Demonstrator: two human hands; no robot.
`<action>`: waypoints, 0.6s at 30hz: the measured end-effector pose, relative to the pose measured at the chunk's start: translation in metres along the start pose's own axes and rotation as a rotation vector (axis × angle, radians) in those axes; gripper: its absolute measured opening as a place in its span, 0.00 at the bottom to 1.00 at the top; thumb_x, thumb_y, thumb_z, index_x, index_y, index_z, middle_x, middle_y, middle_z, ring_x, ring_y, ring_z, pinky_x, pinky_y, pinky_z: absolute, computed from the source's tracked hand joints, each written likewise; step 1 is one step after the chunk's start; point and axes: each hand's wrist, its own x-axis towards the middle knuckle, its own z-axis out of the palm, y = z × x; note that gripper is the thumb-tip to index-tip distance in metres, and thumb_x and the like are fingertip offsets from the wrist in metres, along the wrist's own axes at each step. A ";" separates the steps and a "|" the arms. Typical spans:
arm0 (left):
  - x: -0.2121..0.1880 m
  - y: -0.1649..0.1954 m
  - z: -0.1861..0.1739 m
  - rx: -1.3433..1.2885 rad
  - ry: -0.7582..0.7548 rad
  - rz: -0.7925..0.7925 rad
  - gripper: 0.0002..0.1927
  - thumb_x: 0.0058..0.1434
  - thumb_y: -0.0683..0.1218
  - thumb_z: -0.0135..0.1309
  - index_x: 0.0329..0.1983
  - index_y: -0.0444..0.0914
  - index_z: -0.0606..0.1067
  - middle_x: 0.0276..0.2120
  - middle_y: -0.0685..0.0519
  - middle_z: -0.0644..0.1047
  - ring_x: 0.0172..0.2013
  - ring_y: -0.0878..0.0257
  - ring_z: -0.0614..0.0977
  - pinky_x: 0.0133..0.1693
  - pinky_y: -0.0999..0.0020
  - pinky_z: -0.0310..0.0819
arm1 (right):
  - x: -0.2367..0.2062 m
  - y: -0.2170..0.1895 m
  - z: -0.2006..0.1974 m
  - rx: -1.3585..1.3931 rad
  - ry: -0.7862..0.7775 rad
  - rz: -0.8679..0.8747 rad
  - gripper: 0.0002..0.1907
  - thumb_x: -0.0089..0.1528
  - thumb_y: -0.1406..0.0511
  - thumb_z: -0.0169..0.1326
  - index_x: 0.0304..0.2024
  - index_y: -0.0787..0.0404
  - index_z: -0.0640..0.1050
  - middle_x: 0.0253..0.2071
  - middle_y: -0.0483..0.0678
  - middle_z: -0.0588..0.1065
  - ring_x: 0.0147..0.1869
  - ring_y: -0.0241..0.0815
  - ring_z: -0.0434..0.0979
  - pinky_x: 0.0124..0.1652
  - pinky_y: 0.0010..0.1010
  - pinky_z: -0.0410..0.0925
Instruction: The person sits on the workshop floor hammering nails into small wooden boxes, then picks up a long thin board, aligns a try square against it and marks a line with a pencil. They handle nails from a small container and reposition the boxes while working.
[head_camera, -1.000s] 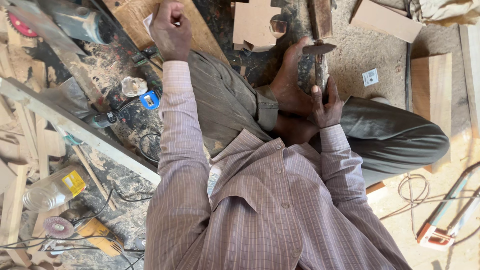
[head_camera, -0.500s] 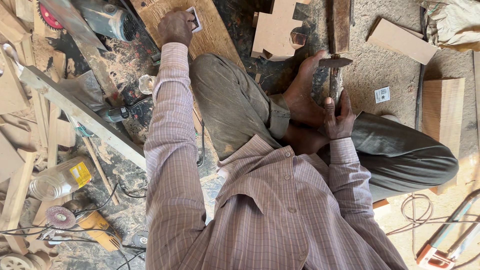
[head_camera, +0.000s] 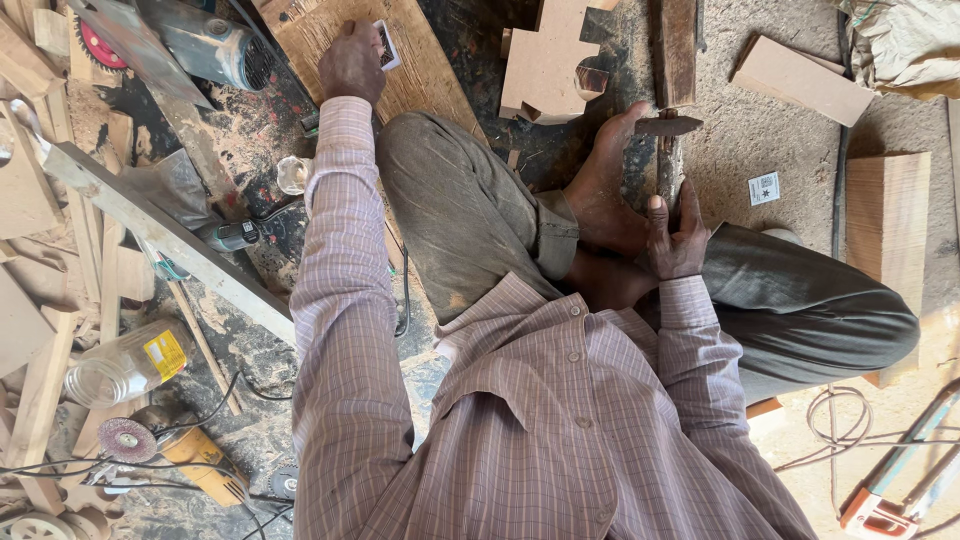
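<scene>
Sawdust-strewn workshop floor (head_camera: 760, 150), wood offcuts around. Left hand (head_camera: 352, 62) grip pinching small card (head_camera: 386, 45); right hand (head_camera: 676, 235) grip closed round hammer (head_camera: 668, 140).

We look down on our own two arms in checked, long-sleeved cloth. Our left arm stretches far forward, nearly straight, its cuff buttoned at the wrist. Our left hand (head_camera: 352, 62) lies knuckles up, fingers curled down and closed at their tips. Our right arm bends at the elbow and stays close to our body. Our right hand (head_camera: 676, 232) rests back up by our bare foot, fingers wrapped in a grip, thumb raised.
</scene>
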 end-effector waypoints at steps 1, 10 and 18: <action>-0.001 -0.002 0.001 -0.084 0.007 -0.043 0.06 0.66 0.41 0.59 0.43 0.39 0.75 0.42 0.49 0.80 0.43 0.54 0.84 0.47 0.53 0.79 | 0.000 0.000 0.000 0.002 0.001 -0.002 0.40 0.74 0.49 0.55 0.71 0.78 0.64 0.44 0.61 0.81 0.38 0.41 0.82 0.40 0.33 0.76; -0.017 -0.001 -0.012 -1.222 0.069 -0.052 0.07 0.67 0.37 0.60 0.47 0.33 0.76 0.36 0.46 0.84 0.33 0.65 0.87 0.31 0.72 0.84 | 0.000 -0.007 0.000 -0.016 0.010 -0.034 0.39 0.74 0.49 0.55 0.70 0.77 0.66 0.51 0.68 0.79 0.50 0.51 0.83 0.49 0.39 0.76; -0.067 0.111 0.005 -1.225 0.119 0.436 0.05 0.69 0.33 0.57 0.44 0.34 0.80 0.41 0.48 0.81 0.38 0.62 0.87 0.38 0.68 0.88 | -0.002 -0.018 -0.005 -0.028 -0.022 0.047 0.39 0.72 0.48 0.54 0.71 0.72 0.66 0.57 0.69 0.77 0.58 0.60 0.82 0.56 0.43 0.74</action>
